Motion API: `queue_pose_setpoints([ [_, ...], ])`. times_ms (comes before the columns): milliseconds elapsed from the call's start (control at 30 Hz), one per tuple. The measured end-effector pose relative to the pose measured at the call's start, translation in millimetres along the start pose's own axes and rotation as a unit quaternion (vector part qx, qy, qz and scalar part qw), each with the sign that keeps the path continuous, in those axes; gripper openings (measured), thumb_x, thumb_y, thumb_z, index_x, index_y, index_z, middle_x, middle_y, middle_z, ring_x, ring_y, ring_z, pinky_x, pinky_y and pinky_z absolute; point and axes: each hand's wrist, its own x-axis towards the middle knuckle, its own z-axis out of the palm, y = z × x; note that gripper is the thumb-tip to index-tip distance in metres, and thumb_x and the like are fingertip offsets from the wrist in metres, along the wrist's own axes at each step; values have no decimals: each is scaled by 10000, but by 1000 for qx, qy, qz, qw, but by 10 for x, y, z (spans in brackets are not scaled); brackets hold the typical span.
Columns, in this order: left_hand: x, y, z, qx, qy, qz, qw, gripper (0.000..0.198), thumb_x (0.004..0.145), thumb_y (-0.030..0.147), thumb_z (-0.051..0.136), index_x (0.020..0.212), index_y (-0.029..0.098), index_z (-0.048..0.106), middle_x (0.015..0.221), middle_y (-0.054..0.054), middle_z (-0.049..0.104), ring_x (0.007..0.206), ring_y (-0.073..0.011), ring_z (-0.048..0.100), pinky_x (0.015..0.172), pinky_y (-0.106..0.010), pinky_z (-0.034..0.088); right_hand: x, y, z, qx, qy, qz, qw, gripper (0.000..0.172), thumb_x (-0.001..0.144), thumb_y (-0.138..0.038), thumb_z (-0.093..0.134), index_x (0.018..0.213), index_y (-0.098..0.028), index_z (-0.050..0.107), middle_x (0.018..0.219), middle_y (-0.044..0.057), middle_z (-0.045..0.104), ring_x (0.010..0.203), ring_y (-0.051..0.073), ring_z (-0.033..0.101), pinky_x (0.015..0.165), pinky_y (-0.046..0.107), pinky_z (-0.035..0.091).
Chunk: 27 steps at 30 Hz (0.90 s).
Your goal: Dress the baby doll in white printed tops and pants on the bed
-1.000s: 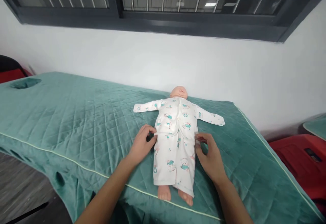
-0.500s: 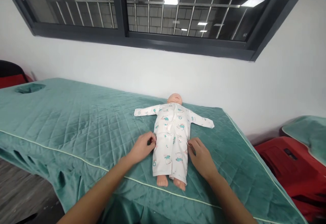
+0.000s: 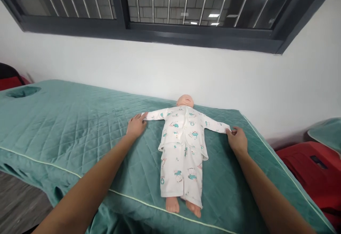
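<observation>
A baby doll (image 3: pixel 183 145) in white pyjamas printed with teal animals lies on its back on a green quilted bed cover (image 3: pixel 80 127), arms spread wide, bare feet toward me. My left hand (image 3: pixel 136 124) rests at the end of the doll's left-side sleeve, fingers pinched on the cuff. My right hand (image 3: pixel 236 139) grips the end of the other sleeve at the right.
The bed has a face hole (image 3: pixel 23 92) at its far left end and runs along a white wall under a dark barred window (image 3: pixel 160 6). A red stool or chair (image 3: pixel 314 170) stands to the right, with another green-covered bed edge (image 3: pixel 326 131) beyond.
Both hands left the doll's waist and moved outward and up to the sleeve ends. The shirt hem now lies loose over the trousers.
</observation>
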Motion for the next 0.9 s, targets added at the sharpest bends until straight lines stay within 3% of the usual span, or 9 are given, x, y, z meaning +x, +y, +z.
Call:
queue_pose_setpoints([
  [167, 44, -32, 39, -13, 20, -8, 1000, 534, 950, 146, 377, 1476, 199, 445, 1452, -135, 539, 1329, -317, 505, 1081, -467, 390, 51, 45, 78, 22, -7, 8, 1000, 330, 742, -324, 594, 1019, -156, 657, 916, 109, 678, 853, 250, 611, 849, 421, 481],
  [367, 87, -85, 36, -3, 51, -62, 997, 517, 950, 128, 373, 1454, 169, 482, 1525, -164, 442, 1316, -370, 503, 1060, -524, 395, -12, 111, -20, 135, 71, 34, 988, 345, 749, -363, 583, 1023, -161, 643, 962, 115, 688, 815, 225, 633, 772, 366, 520],
  [467, 75, -78, 31, 9, 50, -78, 996, 531, 933, 98, 367, 1445, 156, 494, 1536, -180, 418, 1325, -387, 493, 1060, -544, 387, -64, 138, -56, 109, 73, 30, 991, 312, 750, -358, 587, 1004, -183, 634, 935, 95, 685, 813, 230, 628, 790, 384, 516],
  [600, 17, -52, 24, 19, 33, -76, 996, 540, 888, 53, 387, 1393, 150, 549, 1523, -177, 439, 1372, -391, 437, 1090, -569, 348, -115, 121, -92, 6, 22, 27, 999, 245, 726, -282, 595, 946, -176, 623, 896, 107, 665, 856, 259, 615, 841, 424, 492],
  [733, -110, 1, -7, 11, 56, -70, 996, 523, 888, 78, 396, 1381, 154, 551, 1550, -158, 401, 1458, -356, 308, 1146, -545, 303, -248, 23, -163, -30, 74, -40, 996, 237, 771, -275, 559, 967, -154, 611, 994, 158, 638, 979, 285, 591, 903, 433, 468],
  [800, -212, 72, -29, -35, 86, -49, 994, 486, 898, 108, 402, 1353, 138, 569, 1549, -154, 397, 1472, -336, 276, 1176, -526, 272, -396, -75, -179, -11, 71, -56, 996, 231, 801, -308, 544, 961, -157, 613, 998, 155, 640, 934, 271, 602, 897, 429, 471],
  [900, -402, 274, -45, -222, 91, -32, 970, 402, 908, 174, 451, 1272, 144, 620, 1489, -134, 478, 1433, -286, 356, 1207, -460, 248, -692, -284, -110, 63, -7, -46, 997, 255, 828, -399, 557, 935, -177, 624, 987, 137, 672, 891, 258, 629, 882, 425, 486],
])
